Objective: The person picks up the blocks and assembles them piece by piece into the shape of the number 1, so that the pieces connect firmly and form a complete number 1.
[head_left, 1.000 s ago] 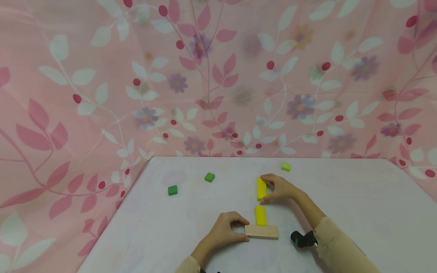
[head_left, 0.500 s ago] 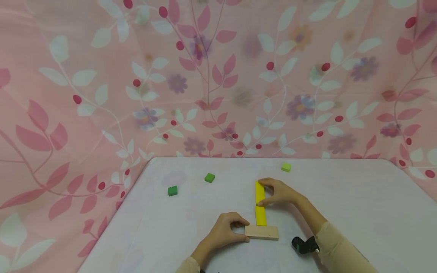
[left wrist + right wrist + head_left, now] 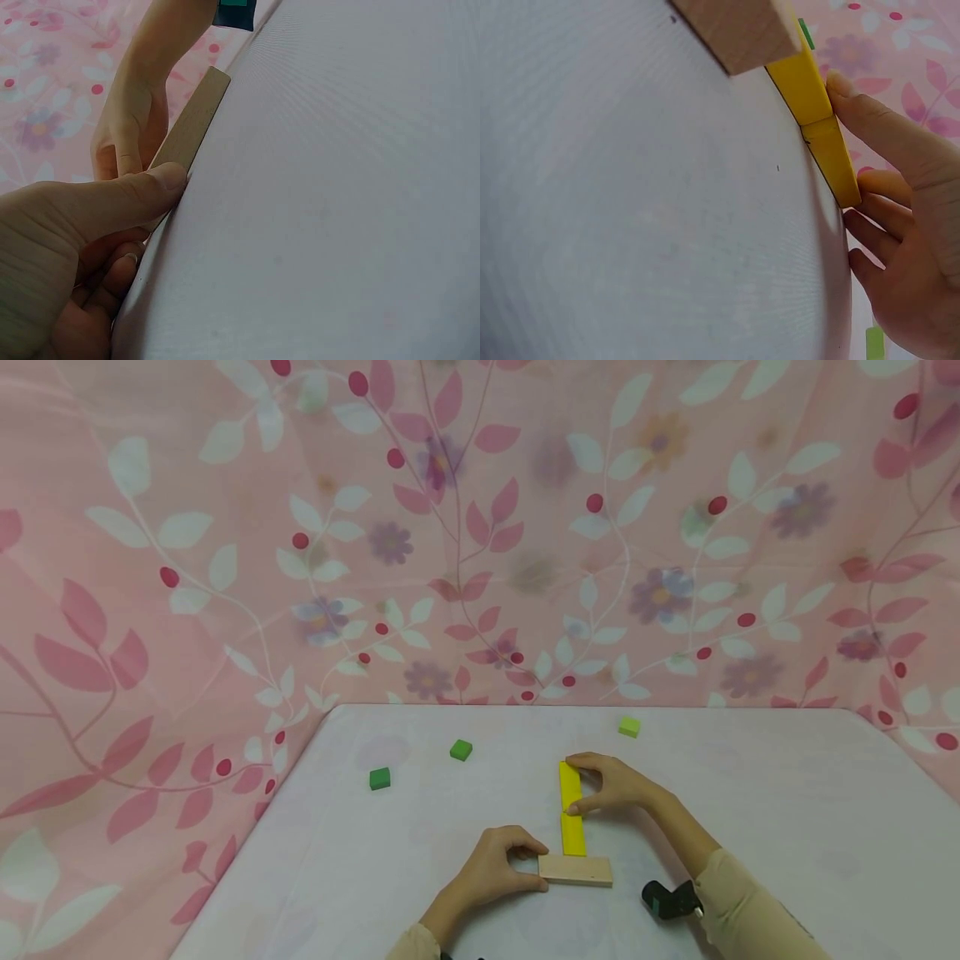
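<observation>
A plain wooden block lies crosswise on the table, and my left hand grips its left end between thumb and fingers. From its far side runs a yellow block, pointing away from me. A second yellow block continues that line, end to end with the first. My right hand pinches this farther one, forefinger at the far end and thumb close to the joint. In the right wrist view the two yellow blocks meet at a thin seam. The left wrist view shows my left thumb on the wooden block.
Two green blocks, one nearer and one farther, lie to the left. A light green block sits near the table's back edge. A black wrist camera juts from the right sleeve. Flowered pink cloth hangs behind the table.
My right hand has brought the farther yellow block toward me and slightly left, closing the gap to the nearer yellow block. My left hand and the wooden block have stayed put.
</observation>
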A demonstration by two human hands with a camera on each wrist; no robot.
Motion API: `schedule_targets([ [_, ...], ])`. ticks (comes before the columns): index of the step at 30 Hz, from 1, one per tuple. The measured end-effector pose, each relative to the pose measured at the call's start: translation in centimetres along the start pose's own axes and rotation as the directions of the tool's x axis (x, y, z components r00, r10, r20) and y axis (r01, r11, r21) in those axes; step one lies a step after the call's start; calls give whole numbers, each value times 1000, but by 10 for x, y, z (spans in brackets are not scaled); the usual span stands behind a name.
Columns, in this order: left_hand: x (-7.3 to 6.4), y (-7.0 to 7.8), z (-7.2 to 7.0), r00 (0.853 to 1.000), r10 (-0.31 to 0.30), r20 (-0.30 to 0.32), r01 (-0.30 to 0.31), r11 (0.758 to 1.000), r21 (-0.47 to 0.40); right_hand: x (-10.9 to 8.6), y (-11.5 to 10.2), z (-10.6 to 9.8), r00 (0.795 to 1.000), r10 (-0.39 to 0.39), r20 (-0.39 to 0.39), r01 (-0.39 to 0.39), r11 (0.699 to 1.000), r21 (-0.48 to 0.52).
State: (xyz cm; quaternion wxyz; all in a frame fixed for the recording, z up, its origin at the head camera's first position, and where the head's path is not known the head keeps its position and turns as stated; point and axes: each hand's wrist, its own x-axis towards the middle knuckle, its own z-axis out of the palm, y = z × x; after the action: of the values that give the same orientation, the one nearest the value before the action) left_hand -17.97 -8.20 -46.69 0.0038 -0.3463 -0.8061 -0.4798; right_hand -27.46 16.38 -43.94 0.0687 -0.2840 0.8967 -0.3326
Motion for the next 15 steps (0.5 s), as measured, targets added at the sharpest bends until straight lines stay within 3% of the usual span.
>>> schedule_targets([
  [15, 0, 2, -1, 1000, 2, -3, -2, 1000, 0, 1, -4, 7, 998, 4, -56, -8, 998, -63],
])
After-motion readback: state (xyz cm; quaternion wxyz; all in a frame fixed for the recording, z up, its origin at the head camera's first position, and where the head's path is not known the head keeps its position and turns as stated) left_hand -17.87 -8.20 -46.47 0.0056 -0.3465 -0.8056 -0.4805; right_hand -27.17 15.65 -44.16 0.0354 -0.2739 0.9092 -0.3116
